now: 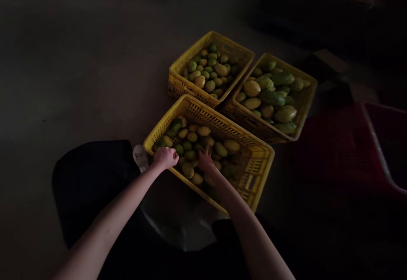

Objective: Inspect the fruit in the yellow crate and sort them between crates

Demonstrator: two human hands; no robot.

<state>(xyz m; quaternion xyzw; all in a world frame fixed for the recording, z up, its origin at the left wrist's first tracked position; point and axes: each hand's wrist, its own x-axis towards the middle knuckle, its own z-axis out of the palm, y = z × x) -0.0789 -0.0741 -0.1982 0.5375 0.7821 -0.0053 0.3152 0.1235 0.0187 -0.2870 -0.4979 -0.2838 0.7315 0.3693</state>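
Observation:
Right in front of me, a yellow plastic crate [254, 165] holds green and yellow oval fruits [187, 169] that look like papayas or mangoes. Over the crate's near left edge is my left hand [165, 158], its fingers curled closed; whatever may be inside them is hidden. My right hand [206, 159] reaches down into the middle of the same crate. Its fingers are apart and rest on or just above the fruits; in the dim light I cannot tell whether they touch.
Behind stand a second yellow crate [178, 87] of smaller fruits and, to its right, a third yellow crate [305, 110] with larger green ones. A red bin [343, 144] is at the right. My shoe [140, 157] is beside the near crate on the grey floor [79, 59].

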